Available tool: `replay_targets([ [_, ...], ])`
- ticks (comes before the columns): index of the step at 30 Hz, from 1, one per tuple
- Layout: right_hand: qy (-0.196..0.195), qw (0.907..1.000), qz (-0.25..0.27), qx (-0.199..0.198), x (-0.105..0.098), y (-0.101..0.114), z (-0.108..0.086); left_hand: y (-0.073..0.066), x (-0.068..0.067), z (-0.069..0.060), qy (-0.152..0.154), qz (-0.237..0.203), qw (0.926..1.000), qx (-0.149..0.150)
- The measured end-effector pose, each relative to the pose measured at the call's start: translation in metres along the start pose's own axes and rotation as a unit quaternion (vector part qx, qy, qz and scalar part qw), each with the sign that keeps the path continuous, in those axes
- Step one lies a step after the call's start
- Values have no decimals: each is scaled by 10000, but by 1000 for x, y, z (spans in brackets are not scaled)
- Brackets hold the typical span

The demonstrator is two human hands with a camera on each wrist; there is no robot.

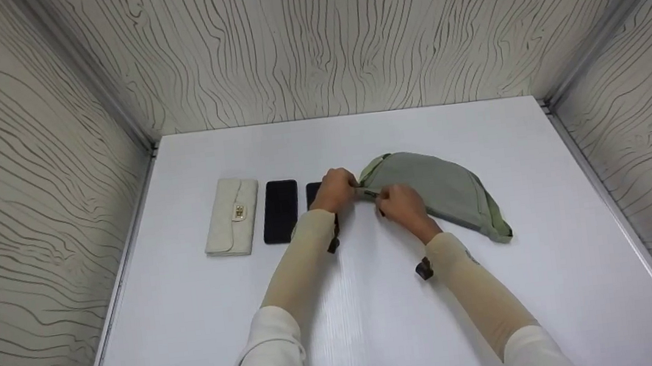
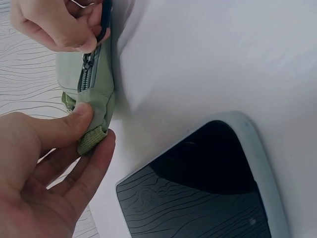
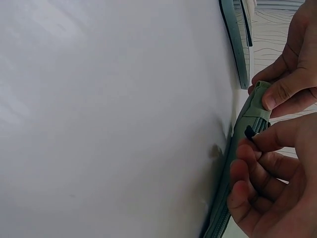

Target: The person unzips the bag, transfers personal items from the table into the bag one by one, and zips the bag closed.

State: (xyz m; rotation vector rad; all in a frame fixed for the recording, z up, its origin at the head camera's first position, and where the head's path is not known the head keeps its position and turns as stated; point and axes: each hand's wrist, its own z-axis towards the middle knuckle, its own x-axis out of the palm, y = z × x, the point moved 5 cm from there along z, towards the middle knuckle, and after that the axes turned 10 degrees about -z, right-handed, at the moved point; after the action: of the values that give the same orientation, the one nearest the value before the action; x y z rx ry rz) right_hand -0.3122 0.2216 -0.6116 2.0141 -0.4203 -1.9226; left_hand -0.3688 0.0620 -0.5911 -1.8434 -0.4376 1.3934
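A green half-moon bag lies on the table, its left corner between both hands. The left hand pinches that corner; in the left wrist view its thumb and fingers hold the end tab beside the zipper. The right hand pinches the dark zipper pull near the same end, its other fingers curled. Zipper teeth show between the pull and the tab in the left wrist view.
A black phone lies left of the hands, and a second phone is partly covered by the left hand and arm. Farther left is a cream wallet with a metal clasp. Patterned panels stand around the white table.
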Motion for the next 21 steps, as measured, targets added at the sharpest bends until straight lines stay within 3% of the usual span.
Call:
replay_targets([
  [21, 52, 9997, 149, 177, -3, -7, -4, 3, -3, 0, -20, 22, 9999, -114],
])
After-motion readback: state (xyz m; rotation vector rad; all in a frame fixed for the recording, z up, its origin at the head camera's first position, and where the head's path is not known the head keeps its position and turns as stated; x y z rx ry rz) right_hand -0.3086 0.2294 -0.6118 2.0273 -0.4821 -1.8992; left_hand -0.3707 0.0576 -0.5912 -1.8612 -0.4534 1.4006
